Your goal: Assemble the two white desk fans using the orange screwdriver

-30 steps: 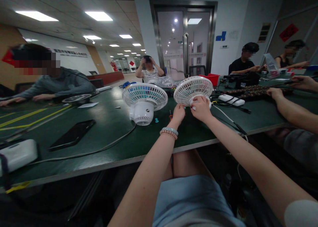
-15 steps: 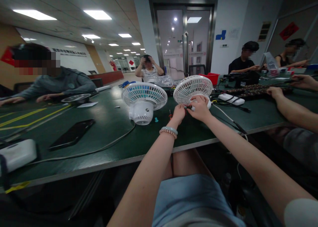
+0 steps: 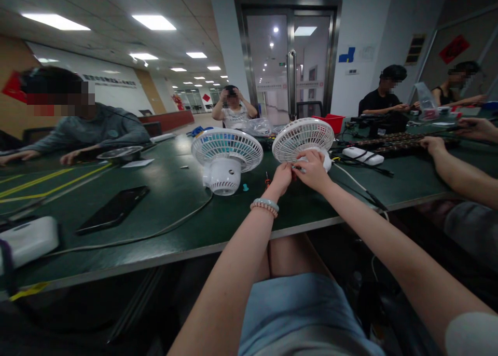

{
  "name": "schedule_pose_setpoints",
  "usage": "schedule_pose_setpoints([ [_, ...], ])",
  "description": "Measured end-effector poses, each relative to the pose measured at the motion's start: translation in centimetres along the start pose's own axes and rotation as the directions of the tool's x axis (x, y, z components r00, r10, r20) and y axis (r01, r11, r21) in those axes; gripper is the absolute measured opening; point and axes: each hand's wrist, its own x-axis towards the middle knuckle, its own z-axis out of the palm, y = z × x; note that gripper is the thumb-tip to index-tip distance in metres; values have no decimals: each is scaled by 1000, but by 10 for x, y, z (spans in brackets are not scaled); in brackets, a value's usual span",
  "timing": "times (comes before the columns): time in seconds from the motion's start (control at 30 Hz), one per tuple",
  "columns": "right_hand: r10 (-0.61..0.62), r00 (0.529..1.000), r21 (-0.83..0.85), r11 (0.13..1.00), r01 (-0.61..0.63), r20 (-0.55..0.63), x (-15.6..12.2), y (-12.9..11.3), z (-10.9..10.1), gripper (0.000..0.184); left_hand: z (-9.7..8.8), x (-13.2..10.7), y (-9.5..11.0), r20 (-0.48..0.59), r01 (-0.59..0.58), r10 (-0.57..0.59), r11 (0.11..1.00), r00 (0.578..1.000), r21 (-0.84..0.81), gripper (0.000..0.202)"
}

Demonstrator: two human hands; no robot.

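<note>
Two small white desk fans lie on the dark green table (image 3: 163,210). The right fan (image 3: 302,136) lies with its round grille tilted toward me, and my right hand (image 3: 313,170) is closed around its motor housing. My left hand (image 3: 280,178), with a bead bracelet at the wrist, pinches something small and dark against that housing; I cannot make out what it is. The left fan (image 3: 226,156) rests untouched beside them, grille up. A small teal part (image 3: 245,188) and a thin red-handled tool (image 3: 266,180) lie between the fans.
A black phone (image 3: 113,209) and a grey cable (image 3: 155,234) lie at the left front, with a white box (image 3: 29,239) at the far left. A white power bank (image 3: 362,156) and black cables sit to the right. A co-worker's forearm (image 3: 459,174) rests at the right; other people sit around the table.
My left hand has moved up and right to meet my right hand at the right fan's housing. My right hand has shifted its grip slightly. The fans stay in place.
</note>
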Motion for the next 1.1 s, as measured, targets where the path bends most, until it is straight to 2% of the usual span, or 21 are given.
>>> schedule_pose_setpoints([
  [0.43,14,999,5,1000,-14,-31,1,1,1,19,2,-12,15,54,63,-53,977,997,-202,9],
  [0.57,11,1000,-13,1000,-12,-14,0,1,-2,21,2,-9,13,54,44,-34,981,998,-191,10],
  [0.63,9,1000,-39,999,-9,-3,0,0,-4,23,2,-6,10,25,-11,13,995,1000,-102,9],
  [0.73,40,999,-89,995,-38,13,0,0,-8,27,-2,-2,4,-58,-149,166,964,984,222,9],
  [0.8,70,997,-111,991,-68,17,0,1,-9,28,-4,-1,3,-69,-208,274,852,959,481,11],
  [0.87,96,995,-120,988,-94,10,0,2,-9,27,-6,-2,3,-48,-228,341,719,939,656,14],
  [0.97,141,990,-112,984,-141,-9,1,4,-7,26,-5,-3,5,-34,-213,366,612,930,762,16],
  [1.1,168,985,-101,980,-169,-27,1,5,-5,26,-2,-3,6,-2,-227,360,592,933,773,18],
])
